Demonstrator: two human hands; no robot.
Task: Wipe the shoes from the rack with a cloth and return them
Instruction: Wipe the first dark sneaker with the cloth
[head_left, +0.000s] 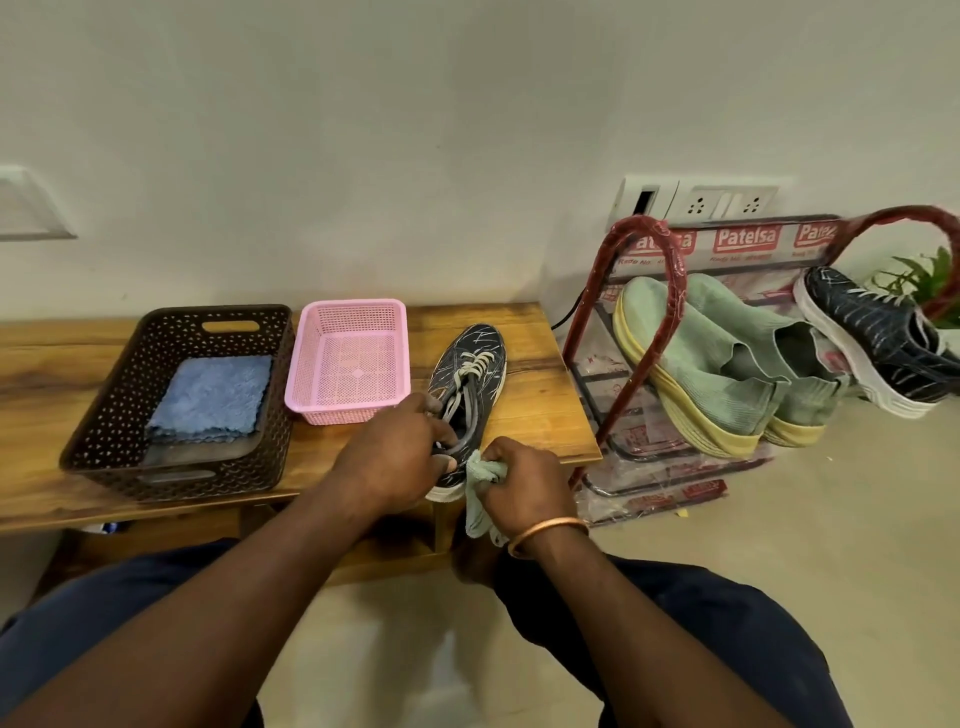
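A dark navy sneaker (470, 374) with pale laces lies on the wooden bench (540, 415), toe pointing away from me. My left hand (400, 457) grips its heel opening. My right hand (524, 480) holds a bunched pale green cloth (480, 491) against the heel's right side, with the cloth's tail hanging over the bench edge. To the right stands a red shoe rack (644, 322) carrying a pair of mint green shoes (727, 358) and the matching dark sneaker (878, 338).
A brown perforated basket (104, 415) holds a folded blue cloth (213, 397) at the bench's left. A pink basket (348, 358) with nothing in it sits beside the sneaker. A wall socket panel (722, 200) and a green plant (930, 278) lie behind the rack.
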